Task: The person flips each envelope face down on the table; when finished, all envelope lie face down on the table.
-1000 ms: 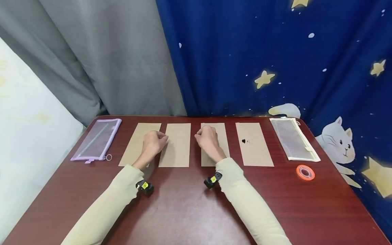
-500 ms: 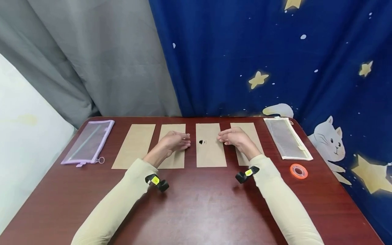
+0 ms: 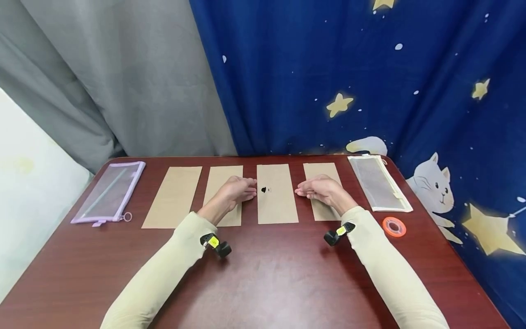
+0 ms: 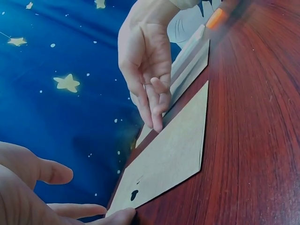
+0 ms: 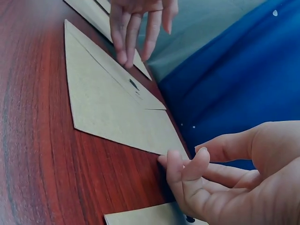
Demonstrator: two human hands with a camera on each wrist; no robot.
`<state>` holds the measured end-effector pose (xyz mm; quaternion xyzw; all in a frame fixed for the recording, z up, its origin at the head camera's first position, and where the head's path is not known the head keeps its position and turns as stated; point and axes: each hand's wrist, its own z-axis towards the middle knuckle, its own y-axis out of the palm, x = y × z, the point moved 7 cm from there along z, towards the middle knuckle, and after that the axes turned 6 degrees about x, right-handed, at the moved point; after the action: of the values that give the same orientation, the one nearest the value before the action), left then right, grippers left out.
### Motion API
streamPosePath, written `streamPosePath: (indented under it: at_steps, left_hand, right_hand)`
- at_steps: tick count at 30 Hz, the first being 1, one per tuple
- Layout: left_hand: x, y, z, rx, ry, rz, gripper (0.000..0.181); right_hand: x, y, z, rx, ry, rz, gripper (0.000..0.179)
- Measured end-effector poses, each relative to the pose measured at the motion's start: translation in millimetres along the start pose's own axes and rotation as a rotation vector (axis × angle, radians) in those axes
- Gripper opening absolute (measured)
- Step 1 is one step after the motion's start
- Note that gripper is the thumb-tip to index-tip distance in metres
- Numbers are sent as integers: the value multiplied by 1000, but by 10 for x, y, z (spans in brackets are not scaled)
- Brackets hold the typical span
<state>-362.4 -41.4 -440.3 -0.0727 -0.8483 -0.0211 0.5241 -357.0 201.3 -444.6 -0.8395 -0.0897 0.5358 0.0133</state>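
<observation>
Several flat brown kraft paper bags lie in a row on the table. The third bag from the left (image 3: 277, 201) shows a small black printed mark. At its left edge are the fingertips of my left hand (image 3: 234, 191), its fingers fairly straight. My right hand (image 3: 323, 189) is by its right edge, over part of the fourth bag (image 3: 324, 171), with loosely bent fingers and nothing held. In the right wrist view the third bag (image 5: 108, 98) shows fold lines. My left hand partly covers the second bag (image 3: 223, 172). The first bag (image 3: 174, 196) lies apart.
A purple-edged mesh zip pouch (image 3: 108, 194) with a pale stick-like item inside lies at the far left. A white-edged mesh zip pouch (image 3: 378, 183) lies on the right, with an orange ring-shaped roll (image 3: 394, 226) in front. Curtains hang behind the dark red table (image 3: 271, 283).
Both hands have moved right along the row, the right hand from the third bag to the fourth, uncovering the third bag's mark. Their fingers have straightened. The head view has shifted slightly.
</observation>
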Motion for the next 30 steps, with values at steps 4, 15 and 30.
streamPosePath:
  at_steps: [4,15,30]
  left_hand:
    - [1,21,16,2,-16,18,43]
    - [64,-6,51,-2,-66,2,36]
    - [101,-127,56,16,0,19,35]
  right_hand:
    - [3,48,19,-5,22,4,41]
    - [-71,145,14,52,-60,-46,37]
    - [90,241,-49,283,-184,149,36]
